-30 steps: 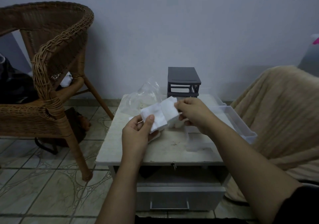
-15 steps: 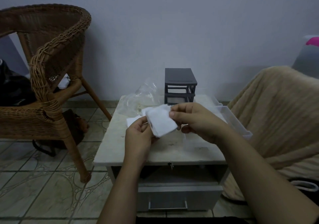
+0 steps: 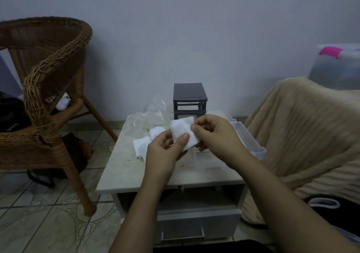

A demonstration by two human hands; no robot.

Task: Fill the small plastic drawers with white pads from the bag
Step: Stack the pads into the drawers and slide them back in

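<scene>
White pad (image 3: 184, 134) pinched by both hands' fingers (image 3: 185, 137) | marble-topped table (image 3: 124, 176) | tiled floor (image 3: 39, 223)

A wicker chair (image 3: 44, 89) stands left of the table (image 3: 136, 176), a beige blanket (image 3: 303, 136) drapes the right, with a pink-handled clear bin (image 3: 337, 65) behind it.
</scene>
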